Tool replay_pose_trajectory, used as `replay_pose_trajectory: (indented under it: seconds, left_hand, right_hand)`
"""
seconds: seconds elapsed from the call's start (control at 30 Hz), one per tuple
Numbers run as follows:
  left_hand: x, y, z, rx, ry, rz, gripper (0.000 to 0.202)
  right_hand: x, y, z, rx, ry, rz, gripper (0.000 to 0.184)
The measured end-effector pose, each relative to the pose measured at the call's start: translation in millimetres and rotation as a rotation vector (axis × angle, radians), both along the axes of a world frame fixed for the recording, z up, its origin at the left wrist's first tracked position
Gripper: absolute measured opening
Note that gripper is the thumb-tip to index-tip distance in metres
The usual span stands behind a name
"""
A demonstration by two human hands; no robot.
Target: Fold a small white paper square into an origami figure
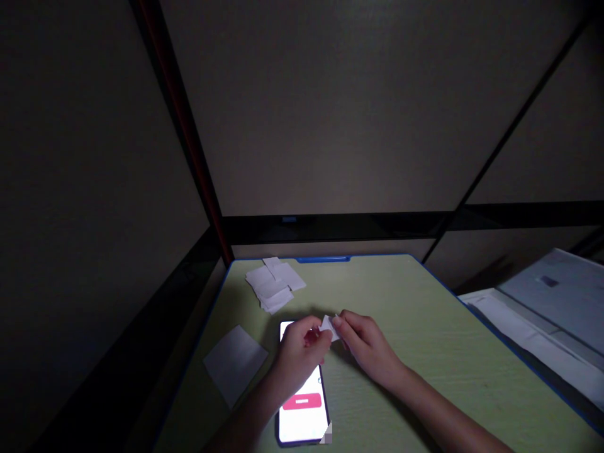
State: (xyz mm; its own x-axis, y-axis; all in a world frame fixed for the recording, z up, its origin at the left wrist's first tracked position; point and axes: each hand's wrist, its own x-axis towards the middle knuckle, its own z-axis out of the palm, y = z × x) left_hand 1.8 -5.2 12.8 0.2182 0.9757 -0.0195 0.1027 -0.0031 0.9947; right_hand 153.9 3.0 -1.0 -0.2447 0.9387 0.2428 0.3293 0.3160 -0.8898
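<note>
Both hands are meeting over a pale green table [425, 327] in a dim room, pinching one small piece of white paper [329, 327] between them. The left hand [302, 357] is curling its fingers in around the near-left edge of the scrap, thumb and fingertips closed on it. The right hand [365, 346] is gripping the opposite edge the same way, fingers bent and drawn together. The scrap is being held just above the tabletop, near the middle of the table, directly over the far end of a smartphone [302, 409].

That phone is lying flat on the table beneath the left wrist, its screen glowing white with a red bar across it. To the left of it, a single white sheet [234, 362] is resting flat near the table's left edge. Farther back, a loose stack of small white paper pieces [274, 284] is sitting close to the far edge, well apart from the hands. A blue rim is running around the table. On the right, beyond the table's edge, pale grey flat surfaces [552, 302] are showing in the gloom.
</note>
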Motion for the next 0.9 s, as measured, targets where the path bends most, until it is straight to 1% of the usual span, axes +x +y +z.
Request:
replay_pose_trajectory:
  seconds: [0.17, 0.4, 0.47, 0.6, 0.73, 0.9]
  left_hand:
    - [-5, 5, 0.8, 0.008, -0.114, 0.018, 0.022]
    - [-10, 14, -2.5, 0.020, -0.224, 0.104, 0.022]
    - [-11, 15, -3.1, 0.022, -0.239, 0.124, 0.022]
    - [-9, 15, -3.2, 0.008, -0.253, 0.154, 0.022]
    - [-5, 12, -3.1, -0.018, -0.250, 0.178, 0.021]
    - [-3, 9, -5.4, -0.018, -0.189, 0.147, 0.020]
  right_hand:
    - [-11, 4, 2.3, -0.034, 0.068, -0.036, 0.039]
    - [-28, 11, 14.6, 0.042, -0.023, -0.102, 0.042]
    - [-32, 13, 13.3, 0.054, -0.055, -0.110, 0.041]
    - [-34, 17, 3.6, 0.060, -0.036, -0.122, 0.040]
    - [-29, 18, -4.0, 0.028, -0.007, -0.082, 0.039]
    - [-26, 12, -6.7, -0.026, 0.099, -0.017, 0.035]
